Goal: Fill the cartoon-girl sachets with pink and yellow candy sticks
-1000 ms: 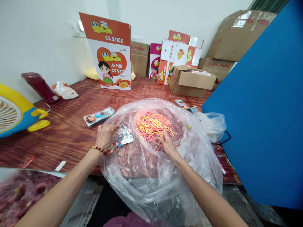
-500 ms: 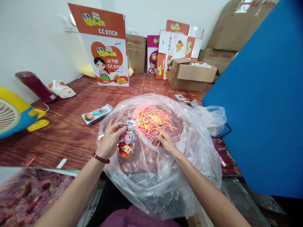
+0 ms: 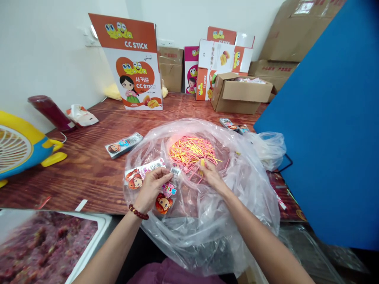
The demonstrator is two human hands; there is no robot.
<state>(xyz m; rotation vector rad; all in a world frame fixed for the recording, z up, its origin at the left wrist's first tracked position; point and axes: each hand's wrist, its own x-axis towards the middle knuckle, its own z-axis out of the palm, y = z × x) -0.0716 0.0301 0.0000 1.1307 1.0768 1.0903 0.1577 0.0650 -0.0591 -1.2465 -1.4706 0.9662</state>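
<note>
My left hand (image 3: pixel 151 187) holds a small printed pouch (image 3: pixel 167 191) with a cartoon face, upright over the near side of a large clear plastic bag (image 3: pixel 207 221). More flat pouches (image 3: pixel 139 175) lie just left of that hand on the bag's rim. A heap of thin pink and yellow sticks (image 3: pixel 191 152) fills the middle of the bag. My right hand (image 3: pixel 211 174) rests at the near edge of the heap, fingers pinched on a few sticks, one yellow.
Another pouch (image 3: pixel 123 144) lies on the wooden table (image 3: pixel 89 165). A yellow and blue fan (image 3: pixel 20 148) stands at left, a "CC STICK" display box (image 3: pixel 133 63) and cardboard boxes (image 3: pixel 241 96) behind. A blue board (image 3: pixel 328 130) stands at right. A white tray (image 3: pixel 89 246) of dark red pieces sits near left.
My left hand lifted one pouch off the stack and brought it right, towards the sticks. My right hand moved slightly forward and pinched up sticks from the heap.
</note>
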